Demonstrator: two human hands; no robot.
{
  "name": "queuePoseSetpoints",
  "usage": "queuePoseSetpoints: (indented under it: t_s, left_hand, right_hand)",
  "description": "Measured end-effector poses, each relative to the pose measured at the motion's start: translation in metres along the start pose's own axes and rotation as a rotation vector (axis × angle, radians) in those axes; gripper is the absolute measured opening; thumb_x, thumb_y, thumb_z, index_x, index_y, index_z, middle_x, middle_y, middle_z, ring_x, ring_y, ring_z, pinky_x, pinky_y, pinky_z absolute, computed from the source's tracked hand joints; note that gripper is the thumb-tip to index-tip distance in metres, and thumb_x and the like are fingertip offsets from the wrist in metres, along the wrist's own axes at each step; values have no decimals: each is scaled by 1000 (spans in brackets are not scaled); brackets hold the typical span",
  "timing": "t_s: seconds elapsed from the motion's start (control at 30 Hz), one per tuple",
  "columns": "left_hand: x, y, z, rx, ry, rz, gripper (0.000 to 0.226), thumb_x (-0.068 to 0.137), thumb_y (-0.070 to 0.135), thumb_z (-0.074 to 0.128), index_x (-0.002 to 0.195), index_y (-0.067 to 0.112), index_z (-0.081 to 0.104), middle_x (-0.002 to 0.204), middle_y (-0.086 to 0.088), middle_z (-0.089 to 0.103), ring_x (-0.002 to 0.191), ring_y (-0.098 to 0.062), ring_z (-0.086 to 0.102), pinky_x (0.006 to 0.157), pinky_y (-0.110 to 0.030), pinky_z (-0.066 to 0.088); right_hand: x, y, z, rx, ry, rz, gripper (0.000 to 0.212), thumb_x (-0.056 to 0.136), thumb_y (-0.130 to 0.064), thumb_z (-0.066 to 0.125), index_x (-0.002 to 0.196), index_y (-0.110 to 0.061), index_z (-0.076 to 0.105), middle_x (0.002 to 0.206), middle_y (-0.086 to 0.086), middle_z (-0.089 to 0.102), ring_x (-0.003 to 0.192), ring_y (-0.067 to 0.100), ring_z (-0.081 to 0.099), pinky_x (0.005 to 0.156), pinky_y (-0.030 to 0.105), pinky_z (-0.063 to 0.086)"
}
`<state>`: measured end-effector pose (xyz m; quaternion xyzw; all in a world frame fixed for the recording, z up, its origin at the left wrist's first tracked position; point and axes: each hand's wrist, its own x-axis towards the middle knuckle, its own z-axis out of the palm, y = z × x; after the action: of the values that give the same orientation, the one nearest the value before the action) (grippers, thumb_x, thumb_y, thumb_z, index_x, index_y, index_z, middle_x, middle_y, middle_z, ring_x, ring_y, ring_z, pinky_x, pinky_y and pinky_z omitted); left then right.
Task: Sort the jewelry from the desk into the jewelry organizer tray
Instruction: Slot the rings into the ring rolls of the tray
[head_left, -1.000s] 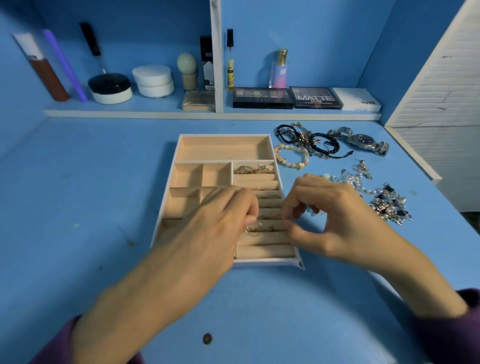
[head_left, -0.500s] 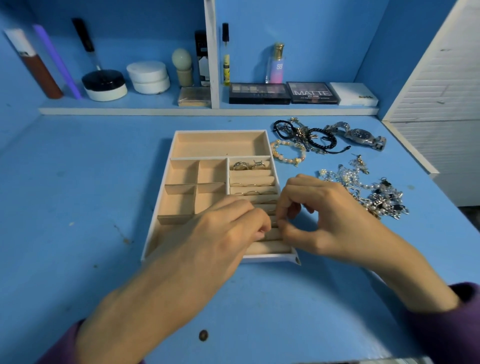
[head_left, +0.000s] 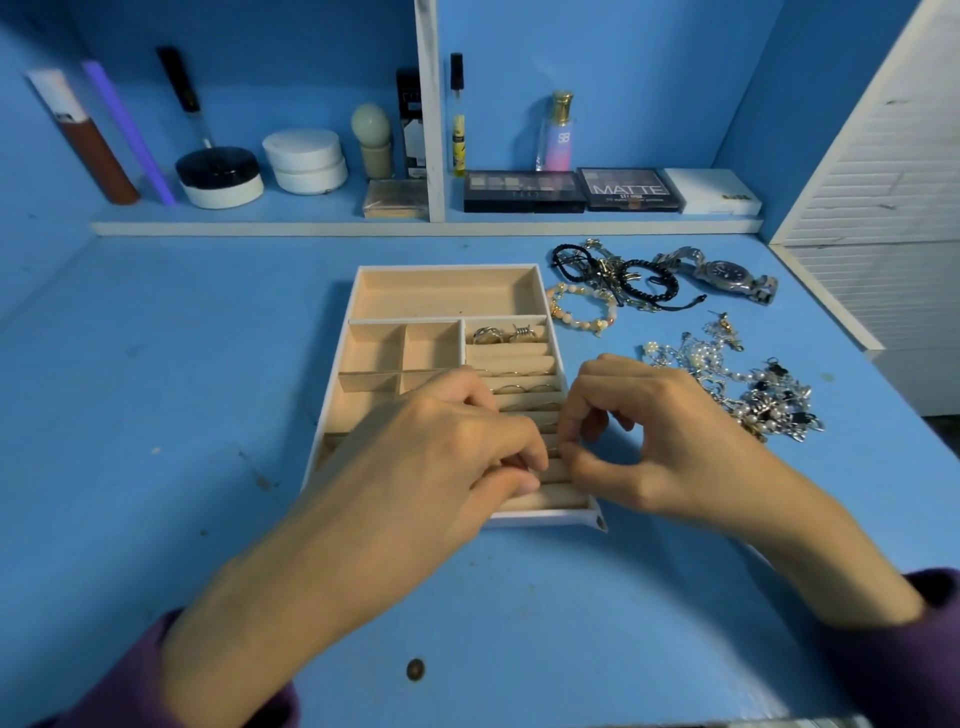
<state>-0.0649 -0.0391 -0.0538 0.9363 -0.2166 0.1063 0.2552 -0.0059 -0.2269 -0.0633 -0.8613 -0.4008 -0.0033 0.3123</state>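
Beige organizer tray (head_left: 447, 270) flat on desk, rings (head_left: 503, 334) in roll slots; tangled jewelry pile (head_left: 737, 384) right of it.

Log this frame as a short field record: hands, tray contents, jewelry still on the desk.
left hand: over the ring rolls at the tray's near right, fingertips pinched together
right hand: beside it, fingertips pinched, meeting the left
held item: too small to tell
tray: rings in the upper ring rolls; long far compartment empty
still on desk: watch, black cord bracelets, bead bracelet, tangled necklaces
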Motion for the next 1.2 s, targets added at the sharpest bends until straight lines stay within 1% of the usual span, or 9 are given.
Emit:
queuePoseSetpoints:
  t_s: [0.13, 0.33, 0.4, 0.47, 0.57, 0.77, 0.93, 1.0, 1.2]
  left_hand:
    - [10, -3, 0, 52, 30, 40, 21, 80, 38, 49, 83, 27, 66, 75, 19, 56, 78, -1, 39, 68, -12, 32]
    - [15, 1, 4, 213, -30, 22, 7, 78, 32, 64, 76, 27, 67, 75, 12, 53, 80, -2, 30, 55, -6, 18]
    - [16, 0, 4, 254, -15, 26, 7, 77, 32, 64, 73, 26, 66, 74, 12, 51, 80, -4, 34, 51, -11, 21]
    - [15, -1, 4, 248, 3, 20, 10, 76, 32, 60, 71, 25, 65, 73, 13, 50, 80, -6, 35, 61, -13, 25]
    - [13, -3, 4, 219, -10, 6, 6, 77, 28, 68, 73, 24, 66, 74, 13, 49, 80, -5, 34, 60, -23, 32]
    - [14, -5, 1, 145, -17, -24, 8, 79, 33, 65, 78, 26, 70, 72, 16, 49, 80, -2, 34, 59, -11, 30]
    - [4, -2, -5, 24, -74, -70, 19, 78, 46, 53, 82, 34, 67, 74, 19, 53, 82, -1, 39, 70, -22, 42]
    - [1, 0, -5, 27, -104, -56, 13, 82, 42, 59, 84, 33, 68, 74, 21, 55, 82, -1, 40, 70, -25, 43]
    - [1, 0, -2, 20, -102, -5, 4, 81, 24, 66, 82, 25, 69, 71, 16, 62, 79, 1, 45, 74, -11, 34]
  right_hand:
    - [-1, 0, 0, 1, 0, 4, 4, 70, -21, 61, 69, -17, 61, 66, -11, 51, 70, 3, 48, 62, 7, 32]
    - [0, 0, 0, 12, 3, -5, 14, 70, -30, 54, 69, -17, 61, 66, -10, 52, 70, 4, 48, 63, 7, 32]
    - [-1, 0, 0, 11, 4, -2, 12, 71, -28, 56, 69, -17, 61, 66, -10, 52, 70, 4, 48, 63, 8, 33]
    - [-1, 1, 1, 4, 6, 2, 6, 71, -22, 60, 69, -17, 61, 66, -10, 52, 70, 4, 48, 63, 8, 33]
    - [-1, 1, 1, -1, 3, 4, 2, 69, -17, 61, 69, -16, 61, 66, -10, 52, 70, 4, 48, 63, 8, 33]
    - [-1, 1, 1, 18, 0, 6, 1, 70, -15, 63, 69, -16, 62, 67, -11, 52, 70, 3, 48, 64, 7, 33]
    - [-1, 1, 1, 21, 5, 3, 2, 70, -15, 62, 69, -15, 62, 66, -10, 52, 70, 4, 48, 64, 7, 33]
    - [-1, 1, 1, 24, 6, -2, 2, 70, -15, 62, 69, -15, 62, 66, -10, 52, 70, 4, 48, 64, 7, 33]
    - [-2, 1, 1, 43, 8, 1, 2, 71, -15, 62, 69, -15, 61, 67, -10, 52, 69, 4, 48, 63, 6, 33]
